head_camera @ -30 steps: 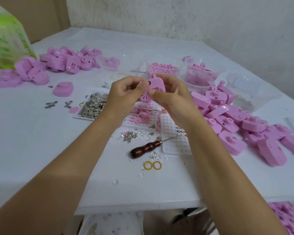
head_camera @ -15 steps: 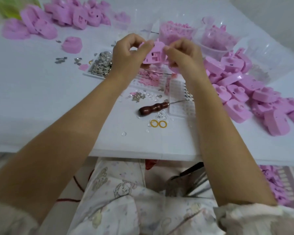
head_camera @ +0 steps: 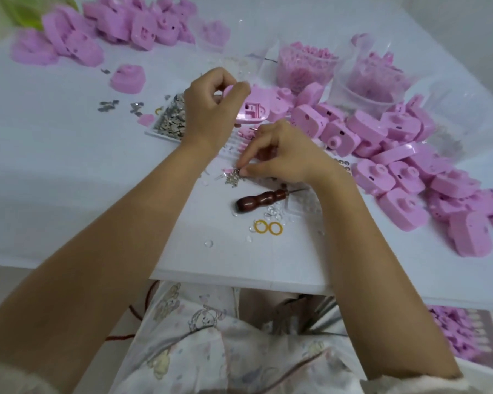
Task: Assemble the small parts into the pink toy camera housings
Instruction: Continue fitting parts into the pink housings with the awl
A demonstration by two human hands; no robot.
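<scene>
My left hand (head_camera: 211, 109) grips a pink toy camera housing (head_camera: 254, 108) above the table, its open inner side turned toward me. Lower down, my right hand (head_camera: 285, 155) reaches over a small heap of tiny metal parts (head_camera: 234, 177) on the white table (head_camera: 69, 180), its thumb and forefinger pinched together at the heap's edge. What the fingertips pinch is too small to make out.
A wooden-handled awl (head_camera: 262, 199) and two yellow rings (head_camera: 268, 227) lie near the front edge. Pink housings are piled at the right (head_camera: 410, 166) and far left (head_camera: 111, 27). A tray of metal pieces (head_camera: 168, 123) and clear tubs of pink parts (head_camera: 305, 66) stand behind my hands.
My right hand has let go of the housing and dropped to the heap of metal parts. My left hand keeps hold of the housing. The view has tilted downward.
</scene>
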